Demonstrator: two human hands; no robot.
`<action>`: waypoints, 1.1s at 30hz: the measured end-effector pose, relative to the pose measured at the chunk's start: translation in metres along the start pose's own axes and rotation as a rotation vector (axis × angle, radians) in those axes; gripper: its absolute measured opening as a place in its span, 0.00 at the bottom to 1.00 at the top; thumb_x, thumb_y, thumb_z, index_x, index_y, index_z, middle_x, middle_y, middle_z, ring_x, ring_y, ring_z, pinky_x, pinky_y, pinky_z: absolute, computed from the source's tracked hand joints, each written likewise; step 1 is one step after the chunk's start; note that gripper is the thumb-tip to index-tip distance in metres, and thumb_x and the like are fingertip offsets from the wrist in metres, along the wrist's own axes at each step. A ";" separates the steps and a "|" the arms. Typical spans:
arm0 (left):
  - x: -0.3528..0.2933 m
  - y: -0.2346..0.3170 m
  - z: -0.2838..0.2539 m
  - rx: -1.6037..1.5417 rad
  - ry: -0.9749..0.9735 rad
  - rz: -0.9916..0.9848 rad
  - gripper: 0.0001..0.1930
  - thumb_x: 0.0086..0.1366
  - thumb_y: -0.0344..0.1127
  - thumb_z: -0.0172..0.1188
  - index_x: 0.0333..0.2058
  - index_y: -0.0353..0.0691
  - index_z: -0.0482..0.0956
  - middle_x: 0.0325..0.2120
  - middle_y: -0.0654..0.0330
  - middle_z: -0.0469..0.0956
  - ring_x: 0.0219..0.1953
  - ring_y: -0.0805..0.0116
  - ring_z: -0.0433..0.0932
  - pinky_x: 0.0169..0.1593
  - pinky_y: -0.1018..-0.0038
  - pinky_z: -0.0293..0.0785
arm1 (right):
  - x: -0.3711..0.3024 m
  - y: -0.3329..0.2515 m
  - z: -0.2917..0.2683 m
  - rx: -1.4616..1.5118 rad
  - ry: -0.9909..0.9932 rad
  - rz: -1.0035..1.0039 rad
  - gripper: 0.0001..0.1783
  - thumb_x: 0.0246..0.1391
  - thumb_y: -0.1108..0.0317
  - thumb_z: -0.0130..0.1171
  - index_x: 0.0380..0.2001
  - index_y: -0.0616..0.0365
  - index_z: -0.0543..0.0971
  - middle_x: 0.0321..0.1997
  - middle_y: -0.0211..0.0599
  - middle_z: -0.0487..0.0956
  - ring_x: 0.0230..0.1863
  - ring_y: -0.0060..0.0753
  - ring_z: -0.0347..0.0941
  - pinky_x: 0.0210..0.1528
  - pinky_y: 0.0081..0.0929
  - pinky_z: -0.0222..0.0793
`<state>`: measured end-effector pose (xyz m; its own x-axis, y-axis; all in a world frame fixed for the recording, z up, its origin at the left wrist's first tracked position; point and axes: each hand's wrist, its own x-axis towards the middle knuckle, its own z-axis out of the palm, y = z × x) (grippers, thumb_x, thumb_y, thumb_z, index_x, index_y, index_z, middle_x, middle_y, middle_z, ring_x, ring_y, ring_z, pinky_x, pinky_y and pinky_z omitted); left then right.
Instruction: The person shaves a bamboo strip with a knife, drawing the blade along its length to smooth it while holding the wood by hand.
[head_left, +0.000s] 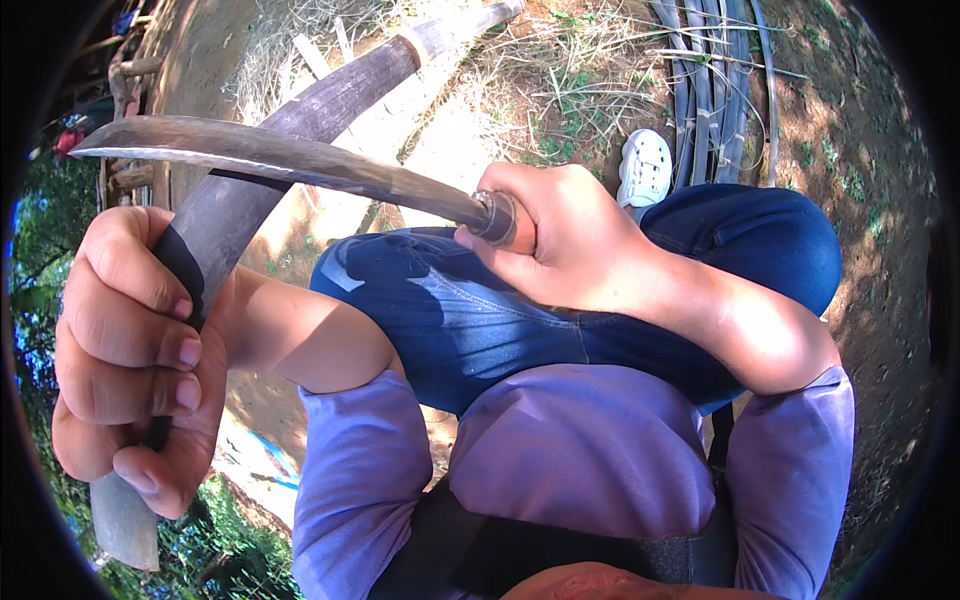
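Note:
My left hand (130, 340) wraps its fingers round a long, dark strip of split bamboo (340, 100). The strip slants from lower left to the top middle, with a paler joint near its far part and a cut end below my fist. In my closed right hand (590, 240) is the handle of a machete (330, 165) with a brown grip and a metal collar. Its long curved blade lies across the bamboo beyond my left fist, tip pointing left. Whether the edge bites into the bamboo cannot be made out.
Several long grey-brown bamboo strips (715, 90) lie on the ground at the upper right. Dry shavings and straw (540, 85) are scattered ahead. My white clog (645, 165) rests near them. A wooden pole structure (135, 120) stands at upper left, above green foliage (45, 240).

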<state>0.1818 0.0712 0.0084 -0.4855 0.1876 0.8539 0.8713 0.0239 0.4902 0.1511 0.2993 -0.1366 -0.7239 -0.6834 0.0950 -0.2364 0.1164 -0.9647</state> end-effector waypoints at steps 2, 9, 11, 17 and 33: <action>-0.001 -0.002 0.003 -0.010 -0.019 0.005 0.19 0.55 0.46 0.55 0.13 0.56 0.55 0.11 0.78 0.61 0.15 0.83 0.60 0.25 0.82 0.55 | 0.003 0.043 0.007 -0.035 0.138 -0.075 0.12 0.54 0.65 0.64 0.27 0.62 0.74 0.17 0.43 0.73 0.22 0.41 0.75 0.29 0.33 0.70; 0.006 -0.004 -0.002 -0.014 -0.017 -0.019 0.20 0.53 0.46 0.55 0.13 0.57 0.52 0.11 0.78 0.61 0.15 0.83 0.59 0.25 0.81 0.54 | 0.013 0.149 -0.040 -0.116 0.013 0.831 0.16 0.56 0.57 0.56 0.23 0.57 0.73 0.15 0.35 0.76 0.14 0.29 0.74 0.21 0.31 0.72; 0.009 -0.009 -0.007 -0.027 0.009 -0.025 0.19 0.51 0.46 0.55 0.12 0.57 0.52 0.10 0.77 0.62 0.15 0.83 0.59 0.25 0.81 0.53 | 0.010 0.116 -0.024 -0.068 0.133 0.558 0.18 0.54 0.55 0.59 0.23 0.58 0.72 0.19 0.38 0.73 0.22 0.36 0.74 0.29 0.35 0.72; 0.005 -0.004 -0.003 -0.038 0.031 -0.035 0.20 0.50 0.45 0.56 0.12 0.57 0.51 0.09 0.78 0.59 0.13 0.83 0.58 0.23 0.81 0.52 | 0.002 0.006 -0.002 -0.054 0.089 -0.110 0.11 0.53 0.66 0.66 0.30 0.60 0.76 0.18 0.38 0.75 0.21 0.33 0.76 0.27 0.28 0.70; 0.011 -0.011 -0.001 -0.081 0.098 -0.004 0.20 0.49 0.45 0.54 0.12 0.56 0.50 0.08 0.78 0.57 0.12 0.83 0.55 0.23 0.81 0.49 | 0.013 0.048 -0.010 -0.031 0.142 -0.177 0.14 0.53 0.63 0.65 0.25 0.59 0.72 0.18 0.34 0.71 0.21 0.31 0.73 0.26 0.29 0.68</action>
<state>0.1664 0.0719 0.0122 -0.4974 0.0905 0.8628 0.8625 -0.0558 0.5030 0.1234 0.3033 -0.1790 -0.7531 -0.5868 0.2975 -0.3857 0.0274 -0.9222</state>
